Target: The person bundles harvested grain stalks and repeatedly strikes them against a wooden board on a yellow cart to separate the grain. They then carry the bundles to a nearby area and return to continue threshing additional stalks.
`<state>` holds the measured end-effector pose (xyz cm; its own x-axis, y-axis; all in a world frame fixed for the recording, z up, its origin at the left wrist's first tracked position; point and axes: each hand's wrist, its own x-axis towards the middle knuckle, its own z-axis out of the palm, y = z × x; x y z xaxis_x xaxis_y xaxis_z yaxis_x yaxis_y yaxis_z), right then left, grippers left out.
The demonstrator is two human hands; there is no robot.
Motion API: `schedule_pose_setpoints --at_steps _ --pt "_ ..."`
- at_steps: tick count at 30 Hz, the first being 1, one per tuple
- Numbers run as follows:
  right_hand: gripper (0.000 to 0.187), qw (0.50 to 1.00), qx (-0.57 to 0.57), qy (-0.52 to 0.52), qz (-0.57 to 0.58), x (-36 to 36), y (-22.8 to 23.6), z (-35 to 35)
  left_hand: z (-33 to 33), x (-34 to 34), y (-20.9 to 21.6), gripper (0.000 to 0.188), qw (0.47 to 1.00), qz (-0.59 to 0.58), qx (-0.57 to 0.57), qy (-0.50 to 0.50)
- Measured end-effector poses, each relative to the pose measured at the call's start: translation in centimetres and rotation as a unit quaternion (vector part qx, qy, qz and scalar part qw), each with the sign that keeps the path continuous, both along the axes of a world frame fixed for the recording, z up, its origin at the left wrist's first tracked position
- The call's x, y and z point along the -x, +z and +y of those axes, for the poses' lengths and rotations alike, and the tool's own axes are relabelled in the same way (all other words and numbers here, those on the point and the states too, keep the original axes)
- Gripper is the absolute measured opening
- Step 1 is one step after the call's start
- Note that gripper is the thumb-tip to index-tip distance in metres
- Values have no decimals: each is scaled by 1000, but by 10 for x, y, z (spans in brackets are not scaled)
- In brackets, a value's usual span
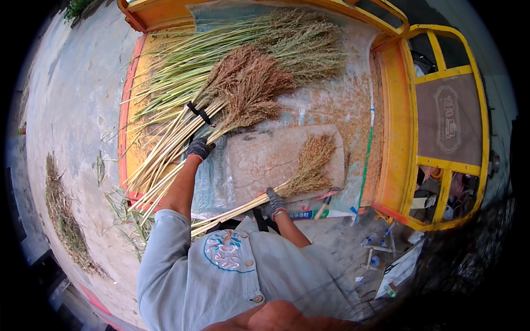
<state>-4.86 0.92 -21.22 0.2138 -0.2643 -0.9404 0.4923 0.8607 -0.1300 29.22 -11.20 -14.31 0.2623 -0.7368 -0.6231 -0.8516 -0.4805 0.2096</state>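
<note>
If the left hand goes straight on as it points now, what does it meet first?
Probably the pale stalks near the black strap; whether the left hand touches them now is unclear.

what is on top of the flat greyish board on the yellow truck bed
Brushy seed heads lie over the right part of the board, their stalks held in the right hand. Whatever is directly beneath the seed heads is covered.

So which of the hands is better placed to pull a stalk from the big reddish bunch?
Left, probably. The left hand is at the stalks of the big bunch, near the black strap. The right hand looks less free: farther off, gripping the small bunch below its seed heads.
</note>
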Motion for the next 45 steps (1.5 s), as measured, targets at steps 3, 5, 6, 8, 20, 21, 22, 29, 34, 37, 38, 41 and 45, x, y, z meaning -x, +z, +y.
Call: schedule_pose_setpoints --at_steps 3,5,6,8,20,21,22,29,34,37,38,41,45 --pt "22 999 14 2 -38 1 -4 5 3 -3 0 60 1000 0 12 4" --pt "20 999 27 28 -3 -9 9 -9 1 4 17 56 996 6 82 -21" --pt "21 995 60 50 -57 -15 17 -22 -4 5 33 56 995 20 90 -29" --pt "17 992 76 -10 -104 -46 58 -61 -10 13 92 52 987 59 147 -24" --pt "44 981 123 139 -61 -268 33 -189 12 -4 261 28 927 99 353 80" --pt "46 977 113 179 -29 -274 20 -186 18 -4 266 28 930 40 360 70" --pt "48 968 101 228 -2 -277 7 -181 28 -6 259 28 915 45 393 75" --pt "45 877 130 460 51 -223 -17 -155 81 11 209 35 943 87 313 77" --pt "42 763 275 534 238 -66 -24 -133 96 99 207 35 953 216 210 22" --pt "44 671 324 527 408 54 2 -87 110 153 170 38 964 211 153 -52" --pt "45 644 331 514 460 84 13 -69 121 168 134 38 944 303 126 -17" --pt "48 583 320 429 611 159 34 -17 117 220 95 29 883 427 -140 135" --pt "42 708 223 245 623 207 80 11 137 250 34 41 893 350 -252 125"
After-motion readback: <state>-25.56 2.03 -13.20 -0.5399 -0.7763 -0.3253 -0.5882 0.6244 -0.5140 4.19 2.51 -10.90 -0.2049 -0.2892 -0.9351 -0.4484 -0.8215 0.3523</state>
